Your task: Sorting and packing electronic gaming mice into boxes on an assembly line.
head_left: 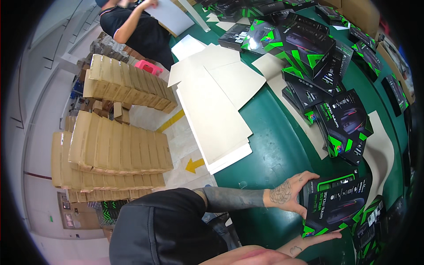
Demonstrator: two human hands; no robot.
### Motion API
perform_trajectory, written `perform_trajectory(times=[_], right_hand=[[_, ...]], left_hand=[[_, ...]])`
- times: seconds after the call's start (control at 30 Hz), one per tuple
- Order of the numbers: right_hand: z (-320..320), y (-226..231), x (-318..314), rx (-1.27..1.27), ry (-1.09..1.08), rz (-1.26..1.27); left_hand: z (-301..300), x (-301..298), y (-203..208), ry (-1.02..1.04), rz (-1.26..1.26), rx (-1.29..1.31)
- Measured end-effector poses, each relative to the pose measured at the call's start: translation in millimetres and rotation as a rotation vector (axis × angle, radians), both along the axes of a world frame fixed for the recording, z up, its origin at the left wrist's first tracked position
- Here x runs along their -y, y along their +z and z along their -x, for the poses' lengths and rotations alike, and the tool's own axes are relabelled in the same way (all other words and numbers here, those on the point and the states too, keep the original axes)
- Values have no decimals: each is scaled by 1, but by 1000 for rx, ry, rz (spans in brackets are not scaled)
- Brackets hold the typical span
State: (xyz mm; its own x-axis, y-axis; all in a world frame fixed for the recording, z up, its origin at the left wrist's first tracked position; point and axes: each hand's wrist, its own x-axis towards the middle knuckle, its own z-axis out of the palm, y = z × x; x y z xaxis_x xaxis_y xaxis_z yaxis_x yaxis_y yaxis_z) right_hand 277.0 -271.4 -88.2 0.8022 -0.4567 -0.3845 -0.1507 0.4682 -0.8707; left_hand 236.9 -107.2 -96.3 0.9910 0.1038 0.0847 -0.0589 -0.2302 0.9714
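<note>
A black-and-green gaming mouse box (338, 207) is between my two hands over the green table. The tattooed left hand (285, 194) grips its left edge, thumb on the front and fingers reaching toward the top corner. Along the lower edge lies my right hand (316, 240), fingers stretched against the box and partly hidden beneath it. A green-edged opening or window shows near the box's upper edge. Just beyond stands a pile of similar mouse boxes (346, 117), stacked askew.
Large cream card sheets (212, 110) lie overlapping at the table's left edge. More mouse boxes (369, 229) sit at the right. Tall stacks of brown cartons (119, 145) stand on the floor at left. A co-worker (137, 33) in dark clothes is at the far end, near a pink stool (149, 67).
</note>
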Motion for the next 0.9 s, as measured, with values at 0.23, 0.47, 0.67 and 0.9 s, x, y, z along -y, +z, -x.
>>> perform_trajectory(times=[0.23, 0.47, 0.67, 0.9], right_hand=[[-17, -2, -40, -146, -329, 273], [-30, -8, -24, -207, -294, 173], [-23, 5, -24, -78, 103, -303], [-108, 13, -95, 519, 298, -297]], left_hand=[[-12, 28, 44, -333, -341, 357], [-26, 77, 52, -432, -299, 378], [-7, 41, 30, 181, -121, 455], [-43, -40, 57, 597, -430, 537]])
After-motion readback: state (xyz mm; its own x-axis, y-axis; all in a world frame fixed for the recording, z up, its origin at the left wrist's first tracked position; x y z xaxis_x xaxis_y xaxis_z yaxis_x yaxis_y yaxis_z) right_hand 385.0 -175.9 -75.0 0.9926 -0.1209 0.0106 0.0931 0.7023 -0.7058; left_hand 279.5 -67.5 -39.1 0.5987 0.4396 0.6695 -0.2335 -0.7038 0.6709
